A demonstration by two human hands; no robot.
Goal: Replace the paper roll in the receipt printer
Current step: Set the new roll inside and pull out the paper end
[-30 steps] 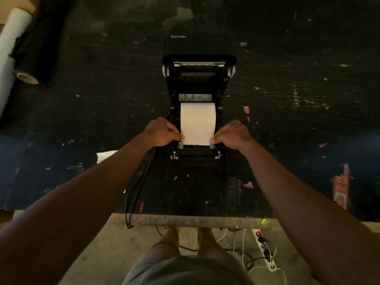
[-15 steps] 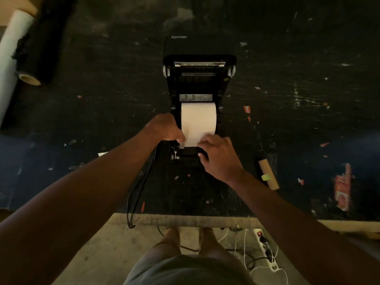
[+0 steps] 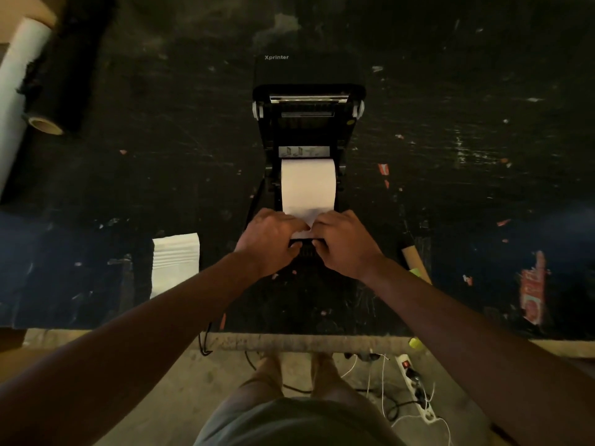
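Observation:
A black receipt printer [image 3: 308,123] stands on the dark table with its lid swung open toward the back. A white paper roll [image 3: 307,185] lies in its bay, its loose end drawn forward over the front edge. My left hand [image 3: 269,241] and my right hand [image 3: 346,244] meet at the printer's front, fingers pressed on the loose paper end [image 3: 304,231]. The hands hide the printer's front slot. A brown cardboard core [image 3: 415,260] lies on the table just right of my right wrist.
A folded white paper sheet [image 3: 175,262] lies left of the printer. A white roll [image 3: 16,91] and a black roll [image 3: 61,75] lie at the far left. A black cable [image 3: 206,341] hangs over the table's front edge [image 3: 306,342]. A power strip [image 3: 415,386] lies on the floor.
Both hands slid from the sides of the roll to the printer's front and came together on the paper's loose end. The white sheet at left is now uncovered.

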